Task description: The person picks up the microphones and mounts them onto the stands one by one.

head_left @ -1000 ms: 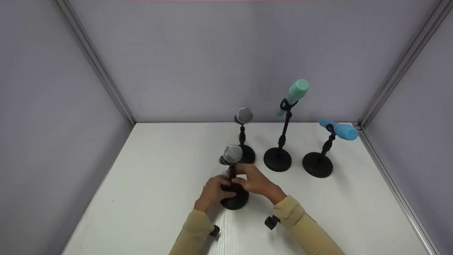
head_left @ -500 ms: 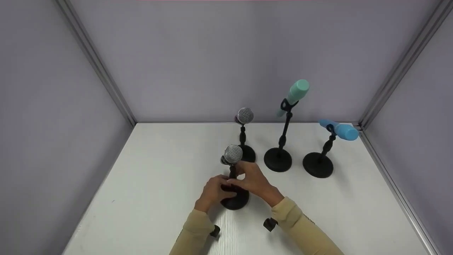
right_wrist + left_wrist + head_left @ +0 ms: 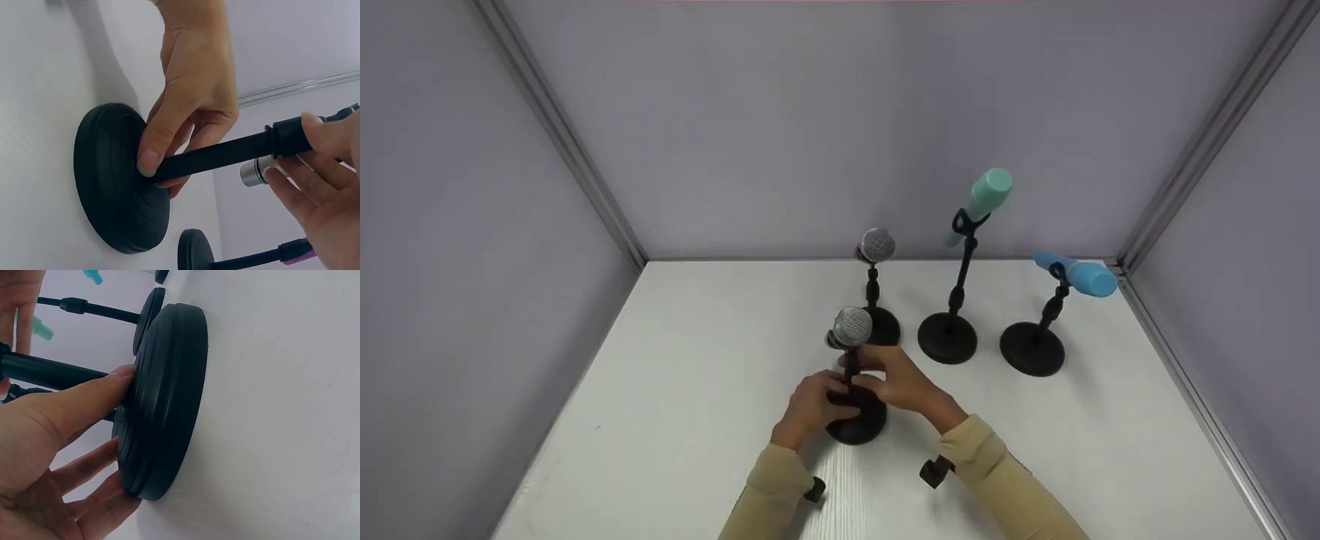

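Note:
A black microphone stand (image 3: pixel 856 424) with a round base carries a microphone with a silver mesh head (image 3: pixel 853 326), tilted toward me. My left hand (image 3: pixel 811 409) holds this stand low down. Its thumb presses on the base (image 3: pixel 163 405) beside the pole, and its other fingers lie at the base's edge. Higher up, my right hand (image 3: pixel 904 381) grips the collar (image 3: pixel 289 136) on the pole between thumb and fingers. A silver cylindrical end (image 3: pixel 253 172) shows behind the pole in the right wrist view.
Right behind stands another stand with a silver-headed microphone (image 3: pixel 877 245). Farther right are a taller stand with a mint-green microphone (image 3: pixel 990 189) and a stand with a blue microphone (image 3: pixel 1091 278). Grey walls enclose the white table (image 3: pixel 697 360).
My right hand turned slightly about the pole half a second ago and is now back near its earlier pose. My left hand keeps its place on the base.

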`<action>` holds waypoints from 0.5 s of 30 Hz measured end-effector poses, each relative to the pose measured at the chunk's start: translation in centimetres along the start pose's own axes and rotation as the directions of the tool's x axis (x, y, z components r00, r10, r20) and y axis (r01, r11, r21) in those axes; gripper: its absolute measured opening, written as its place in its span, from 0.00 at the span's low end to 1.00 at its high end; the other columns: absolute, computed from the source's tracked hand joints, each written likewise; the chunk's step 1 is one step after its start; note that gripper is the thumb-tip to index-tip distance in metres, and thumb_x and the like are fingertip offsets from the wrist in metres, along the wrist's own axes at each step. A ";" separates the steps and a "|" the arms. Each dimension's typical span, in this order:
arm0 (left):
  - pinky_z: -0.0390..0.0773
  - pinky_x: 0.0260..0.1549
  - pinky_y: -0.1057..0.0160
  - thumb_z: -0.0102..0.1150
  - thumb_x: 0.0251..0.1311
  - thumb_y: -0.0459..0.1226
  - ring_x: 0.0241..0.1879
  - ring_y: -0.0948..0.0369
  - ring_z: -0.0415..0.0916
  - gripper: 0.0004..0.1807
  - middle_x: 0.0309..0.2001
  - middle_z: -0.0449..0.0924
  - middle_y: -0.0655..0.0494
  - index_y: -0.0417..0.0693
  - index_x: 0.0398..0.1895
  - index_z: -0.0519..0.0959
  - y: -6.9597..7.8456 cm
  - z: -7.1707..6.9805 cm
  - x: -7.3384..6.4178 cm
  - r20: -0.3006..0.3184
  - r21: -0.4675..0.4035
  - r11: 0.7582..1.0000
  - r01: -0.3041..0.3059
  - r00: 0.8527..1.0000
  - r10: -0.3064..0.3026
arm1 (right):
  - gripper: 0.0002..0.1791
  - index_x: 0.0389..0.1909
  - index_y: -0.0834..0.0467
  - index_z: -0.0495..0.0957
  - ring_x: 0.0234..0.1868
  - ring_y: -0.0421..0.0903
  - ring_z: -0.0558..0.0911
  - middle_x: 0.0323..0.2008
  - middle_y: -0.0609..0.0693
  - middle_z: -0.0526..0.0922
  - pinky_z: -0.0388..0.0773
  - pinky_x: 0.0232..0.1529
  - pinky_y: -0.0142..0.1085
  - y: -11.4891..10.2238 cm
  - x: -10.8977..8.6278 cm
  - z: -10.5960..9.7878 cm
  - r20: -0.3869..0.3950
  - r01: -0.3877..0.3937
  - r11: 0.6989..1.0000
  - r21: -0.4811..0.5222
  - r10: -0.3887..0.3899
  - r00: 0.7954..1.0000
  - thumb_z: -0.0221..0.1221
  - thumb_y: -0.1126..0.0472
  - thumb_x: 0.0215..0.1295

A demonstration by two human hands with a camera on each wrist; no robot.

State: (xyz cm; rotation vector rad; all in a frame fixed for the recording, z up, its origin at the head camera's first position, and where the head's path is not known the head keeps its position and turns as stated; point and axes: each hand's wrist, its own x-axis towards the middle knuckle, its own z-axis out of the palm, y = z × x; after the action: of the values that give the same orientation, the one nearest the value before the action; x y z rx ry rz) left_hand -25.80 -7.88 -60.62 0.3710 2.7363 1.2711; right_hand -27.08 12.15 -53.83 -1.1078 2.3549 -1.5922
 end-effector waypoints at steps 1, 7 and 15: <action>0.80 0.60 0.44 0.80 0.50 0.40 0.58 0.47 0.81 0.17 0.56 0.85 0.46 0.41 0.42 0.90 0.0 0.0 0.0 0.003 -0.005 1.000 -0.004 1.000 0.004 | 0.17 0.56 0.63 0.81 0.58 0.56 0.86 0.54 0.60 0.86 0.82 0.63 0.45 0.0 0.0 0.0 0.003 -0.003 1.000 0.021 0.003 1.000 0.62 0.73 0.68; 0.78 0.61 0.43 0.79 0.50 0.40 0.58 0.46 0.80 0.16 0.57 0.84 0.46 0.41 0.40 0.90 0.0 -0.2 -0.1 0.011 -0.033 0.999 -0.031 0.999 0.032 | 0.14 0.51 0.66 0.82 0.54 0.59 0.87 0.49 0.63 0.87 0.83 0.60 0.48 -0.1 0.1 0.3 -0.044 0.005 0.999 0.040 -0.003 0.999 0.64 0.75 0.65; 0.80 0.57 0.45 0.80 0.50 0.39 0.54 0.49 0.82 0.12 0.53 0.86 0.48 0.45 0.37 0.91 0.0 -0.1 0.0 0.002 -0.024 0.999 -0.041 0.999 0.041 | 0.15 0.44 0.61 0.84 0.42 0.55 0.89 0.38 0.56 0.89 0.87 0.49 0.50 -0.3 0.4 0.7 -0.170 0.015 0.997 -0.081 -0.029 0.985 0.74 0.67 0.56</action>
State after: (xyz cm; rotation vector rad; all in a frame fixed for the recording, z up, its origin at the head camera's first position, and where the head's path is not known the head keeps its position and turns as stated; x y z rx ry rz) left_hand -25.80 -7.94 -60.51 0.4286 2.7227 1.3115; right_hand -26.85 11.30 -53.76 -1.0544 2.5435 -1.6774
